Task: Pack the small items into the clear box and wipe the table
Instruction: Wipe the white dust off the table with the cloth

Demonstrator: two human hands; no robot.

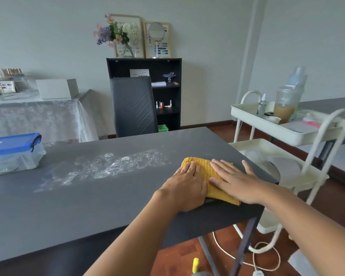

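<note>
Both hands press flat on a yellow cloth at the right end of the dark table.

The left hand [185,186] lies palm-down on the near left part of the yellow cloth [211,172], its fingers straight and held close together; the right hand [235,182] lies flat across the cloth's right side, fingers straight and slightly spread, thumb out toward the table [88,206] edge. Both forearms reach in from the lower right. A white smeared patch [112,166] streaks the tabletop left of the cloth. The clear box [14,156] stands at the table's far left edge with its blue lid [12,143] closed and latched; its contents are too blurred to tell, and the lid's pale marking cannot be read. A white cart [283,132] beside the table holds bottles [287,100] in its top tray.
</note>
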